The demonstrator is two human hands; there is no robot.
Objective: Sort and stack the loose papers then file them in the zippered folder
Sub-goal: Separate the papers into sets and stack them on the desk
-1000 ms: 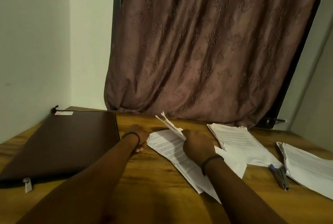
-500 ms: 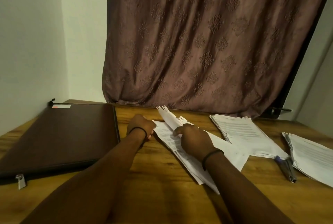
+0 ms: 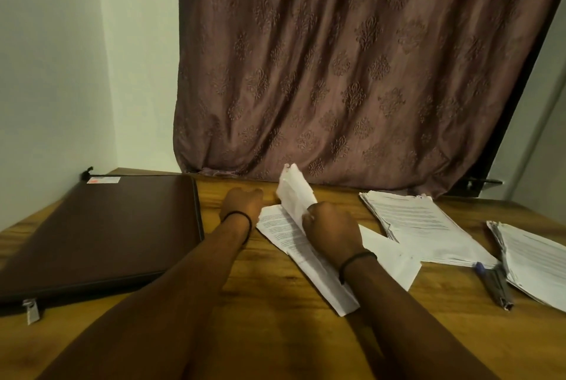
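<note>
Three piles of paper are spread on the wooden table (image 3: 275,336): a middle pile (image 3: 283,231), a second pile (image 3: 425,226) to its right, and a third pile (image 3: 536,260) at the right edge, with a pen (image 3: 495,284) laid between the last two. Several sheets (image 3: 293,191) of the middle pile are bent upward and pinched by the curled fingers of the right hand (image 3: 332,228). The left hand (image 3: 242,205) is set at that pile's far left corner; whether anything is grasped by its fingers cannot be told. The zippered folder (image 3: 101,232) is laid closed at the left, apart from the papers
</note>
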